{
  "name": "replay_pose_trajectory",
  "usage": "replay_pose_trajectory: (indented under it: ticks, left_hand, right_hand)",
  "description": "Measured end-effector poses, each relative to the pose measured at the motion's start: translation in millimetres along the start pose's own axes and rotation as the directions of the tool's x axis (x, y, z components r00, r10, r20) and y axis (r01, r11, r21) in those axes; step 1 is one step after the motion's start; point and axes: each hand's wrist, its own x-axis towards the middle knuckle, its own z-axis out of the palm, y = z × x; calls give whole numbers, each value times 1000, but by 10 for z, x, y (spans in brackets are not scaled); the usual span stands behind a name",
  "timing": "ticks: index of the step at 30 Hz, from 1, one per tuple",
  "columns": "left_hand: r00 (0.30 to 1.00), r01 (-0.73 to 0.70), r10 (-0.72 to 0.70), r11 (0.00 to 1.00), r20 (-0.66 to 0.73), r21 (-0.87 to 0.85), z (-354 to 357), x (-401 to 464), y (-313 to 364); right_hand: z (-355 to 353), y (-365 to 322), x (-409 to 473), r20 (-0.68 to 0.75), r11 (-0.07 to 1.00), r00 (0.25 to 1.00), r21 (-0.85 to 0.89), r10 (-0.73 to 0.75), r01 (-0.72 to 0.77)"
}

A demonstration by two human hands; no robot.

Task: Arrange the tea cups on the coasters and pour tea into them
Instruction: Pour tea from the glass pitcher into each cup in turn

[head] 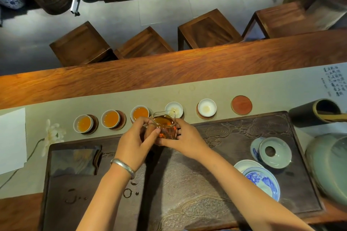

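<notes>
Pouring step: three cups filled, fourth next.
Left hand (134,138) and right hand (185,137) both grip glass pitcher (164,127), just before fourth cup (174,109); judged next: tip spout forward.

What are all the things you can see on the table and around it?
Full tea cups: three, white with orange tea, left on the runner, on coasters.
Unfilled cups: two, white, right of those, on coasters.
Bare coaster: one, red, far right.
Glass pitcher: one, clear with amber tea, centre.
Tea tray: one, dark, carved.
Lidded bowl: one, pale green, right on tray.
Saucers: two, blue and white, below it.
Flower: one, white, left.
Stools: four, brown, behind the table.
Left hand: holds pitcher.
Right hand: holds pitcher.
</notes>
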Motion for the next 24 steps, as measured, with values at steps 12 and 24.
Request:
replay_pose_trajectory:
  ticks: [12,24]
  left_hand:
    - [1000,21,-21,1000,16,-14,-6,35,6]
    - [999,28,-27,999,24,-22,-15,48,14]
  right_hand:
    - [2,3,14,1,1000,1000,-2,7,-7]
    - [5,12,27,-2,1000,1000,-2,15,-15]
